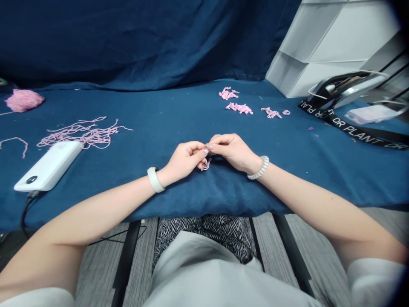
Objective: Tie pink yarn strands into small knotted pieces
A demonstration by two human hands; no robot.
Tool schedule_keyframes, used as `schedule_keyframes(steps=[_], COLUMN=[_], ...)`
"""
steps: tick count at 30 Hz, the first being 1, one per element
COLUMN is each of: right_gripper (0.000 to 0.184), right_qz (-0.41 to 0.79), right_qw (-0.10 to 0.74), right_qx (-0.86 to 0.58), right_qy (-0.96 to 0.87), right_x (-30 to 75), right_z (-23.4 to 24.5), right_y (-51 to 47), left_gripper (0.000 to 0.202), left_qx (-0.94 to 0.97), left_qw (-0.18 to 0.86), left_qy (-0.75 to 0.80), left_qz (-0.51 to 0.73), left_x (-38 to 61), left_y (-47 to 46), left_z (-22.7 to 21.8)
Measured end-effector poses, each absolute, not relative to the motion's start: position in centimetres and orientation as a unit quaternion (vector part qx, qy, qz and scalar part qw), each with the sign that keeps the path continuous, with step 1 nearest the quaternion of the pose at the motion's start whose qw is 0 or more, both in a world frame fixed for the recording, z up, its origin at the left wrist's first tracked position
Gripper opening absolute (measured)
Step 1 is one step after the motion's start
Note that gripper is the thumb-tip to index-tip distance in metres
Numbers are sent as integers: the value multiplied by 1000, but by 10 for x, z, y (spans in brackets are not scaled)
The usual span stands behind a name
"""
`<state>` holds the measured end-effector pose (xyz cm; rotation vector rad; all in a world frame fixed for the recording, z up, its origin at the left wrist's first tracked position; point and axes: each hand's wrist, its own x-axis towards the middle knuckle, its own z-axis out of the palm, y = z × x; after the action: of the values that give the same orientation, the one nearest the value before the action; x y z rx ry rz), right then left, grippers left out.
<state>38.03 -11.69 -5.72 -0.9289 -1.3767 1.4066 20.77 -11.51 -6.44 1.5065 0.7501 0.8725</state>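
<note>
My left hand (188, 161) and my right hand (232, 150) meet fingertip to fingertip above the front part of the blue cloth. Both pinch a short piece of pink yarn (207, 164), whose loose end hangs below the left fingers. Most of the yarn between the fingertips is hidden. To the left lie long loose strands of pink yarn (86, 134). Beyond my right hand rest small piles of short pink yarn pieces, one pile (239, 108) nearest, another (228, 93) behind it and a third (271, 112) to the right.
A white power bank (49, 166) with a black cable lies at the left, partly over the strands. Farther back sits a pink yarn ball (24, 100). White boxes (319, 47) and a black lettered strap (358, 130) occupy the right. The blue-covered table (153, 111) ends close to my body.
</note>
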Motion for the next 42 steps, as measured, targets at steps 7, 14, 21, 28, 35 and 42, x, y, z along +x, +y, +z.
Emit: schedule_keyframes(steps=[7, 14, 21, 28, 35, 42], right_gripper=[33, 43, 24, 21, 26, 29], right_qz=[532, 397, 209, 193, 242, 304], right_qw=[472, 470, 299, 324, 335, 319], right_qx=[-396, -443, -375, -364, -384, -393], right_qy=[-581, -652, -853, -852, -826, -807], right_x=[378, 382, 379, 380, 390, 387], right_z=[-57, -62, -68, -62, -48, -51], right_y=[-119, -114, -121, -122, -122, -126], left_gripper=[26, 28, 25, 29, 22, 8], left_qx=[632, 612, 574, 487, 417, 370], left_qw=[614, 546, 532, 634, 692, 706], left_qy=[333, 347, 349, 299, 254, 249], left_qz=[336, 455, 515, 522, 531, 550], left_x=[209, 208, 205, 207, 203, 200], left_y=[-114, -112, -103, -101, -99, -102], left_z=[-69, -67, -76, -75, -59, -45])
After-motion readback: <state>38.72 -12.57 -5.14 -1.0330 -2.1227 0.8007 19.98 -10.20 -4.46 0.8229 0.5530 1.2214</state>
